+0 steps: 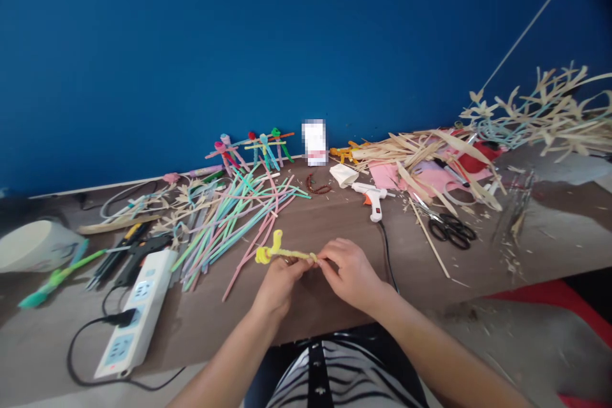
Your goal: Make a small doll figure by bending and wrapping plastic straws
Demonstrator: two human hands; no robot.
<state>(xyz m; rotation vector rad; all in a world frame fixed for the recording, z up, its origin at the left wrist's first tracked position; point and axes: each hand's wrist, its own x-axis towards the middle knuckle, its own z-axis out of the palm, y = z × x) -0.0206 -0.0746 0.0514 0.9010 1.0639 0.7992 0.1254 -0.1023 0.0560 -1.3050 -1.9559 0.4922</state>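
Observation:
A yellow pipe cleaner (291,254) is held level above the front of the table. Its left end is coiled into a small knot, and a short looped piece stands up beside that knot. My left hand (282,280) pinches the stem near its right part, thumb and fingers closed. At the right tip, the fingertips of my right hand (348,271) are pressed together on the same pipe cleaner. The two hands nearly touch. Just beyond them lies a loose heap of pastel pipe cleaners (239,217) in pink, green, blue and lilac.
A white glue gun (375,201) with a trailing cable and black-handled scissors (452,229) lie to the right. A power strip (138,312) and a black glue gun (141,258) sit at left. Dried strips (406,153) are piled at the back right, before a blue wall (296,32).

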